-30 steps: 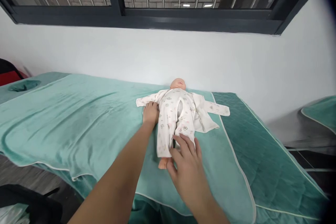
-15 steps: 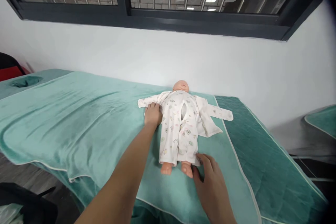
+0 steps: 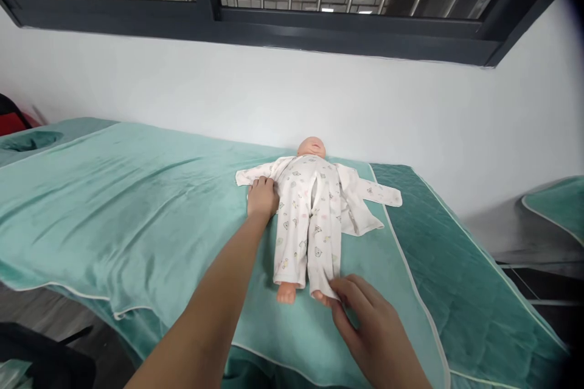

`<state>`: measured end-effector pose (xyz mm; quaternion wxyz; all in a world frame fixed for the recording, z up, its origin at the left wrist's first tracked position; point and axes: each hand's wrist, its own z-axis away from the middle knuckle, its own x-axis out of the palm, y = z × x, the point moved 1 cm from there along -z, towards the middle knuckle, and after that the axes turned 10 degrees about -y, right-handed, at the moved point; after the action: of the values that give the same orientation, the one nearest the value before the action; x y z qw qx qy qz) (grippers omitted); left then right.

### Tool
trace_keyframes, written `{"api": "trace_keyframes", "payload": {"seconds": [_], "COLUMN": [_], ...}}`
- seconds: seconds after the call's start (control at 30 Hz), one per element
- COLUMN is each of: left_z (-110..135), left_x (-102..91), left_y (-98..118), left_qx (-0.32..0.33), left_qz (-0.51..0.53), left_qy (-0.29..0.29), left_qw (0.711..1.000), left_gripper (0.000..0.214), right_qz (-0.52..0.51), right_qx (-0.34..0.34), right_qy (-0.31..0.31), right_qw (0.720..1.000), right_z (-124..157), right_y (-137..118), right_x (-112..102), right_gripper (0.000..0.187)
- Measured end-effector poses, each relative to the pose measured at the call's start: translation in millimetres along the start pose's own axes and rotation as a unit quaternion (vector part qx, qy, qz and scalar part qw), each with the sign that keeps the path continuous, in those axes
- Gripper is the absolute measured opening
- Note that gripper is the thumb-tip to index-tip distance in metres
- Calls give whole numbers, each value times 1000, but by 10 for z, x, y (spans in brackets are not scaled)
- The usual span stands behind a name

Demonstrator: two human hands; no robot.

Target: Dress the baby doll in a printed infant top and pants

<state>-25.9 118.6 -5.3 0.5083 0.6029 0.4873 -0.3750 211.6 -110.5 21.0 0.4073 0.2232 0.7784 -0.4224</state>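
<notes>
Right hand [image 3: 375,323] pinches trouser cuff [image 3: 325,289], clothed doll [image 3: 298,197] lying just beyond; grip of left hand [image 3: 263,197] unclear

The trousers [image 3: 291,240] look matt cloth, the blanket [image 3: 150,194] velvety.

Over the light-green plush blanket [image 3: 150,194], left of the left hand [image 3: 262,197], a hand could pass low. The white-clothed plastic baby doll [image 3: 302,197] blocks the middle; the smooth white wall [image 3: 255,94] stops reach behind its head [image 3: 312,147].
</notes>
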Motion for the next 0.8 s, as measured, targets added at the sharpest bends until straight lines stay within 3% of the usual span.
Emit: {"api": "trace_keyframes", "payload": {"seconds": [0.17, 0.33, 0.47, 0.8], "left_z": [1, -12, -22, -24], "left_x": [-9, -5, 5, 7], "left_y": [7, 0, -9, -20], "left_qx": [-2, -2, -2, 0], "left_qz": [-6, -9, -11, -13], "left_qy": [-1, 0, 5, 10], "left_qw": [1000, 1000, 1000, 1000], "left_gripper": [27, 27, 27, 27], "right_qz": [4, 32, 26, -82], "right_qx": [10, 22, 25, -35], "right_qy": [65, -20, -51, 25], "right_qw": [998, 999, 998, 996], "right_z": [-59, -333, -486, -324], "right_y": [-102, -328, -310, -349], "right_x": [68, 162, 288, 240], "right_gripper": [21, 22, 15, 18]}}
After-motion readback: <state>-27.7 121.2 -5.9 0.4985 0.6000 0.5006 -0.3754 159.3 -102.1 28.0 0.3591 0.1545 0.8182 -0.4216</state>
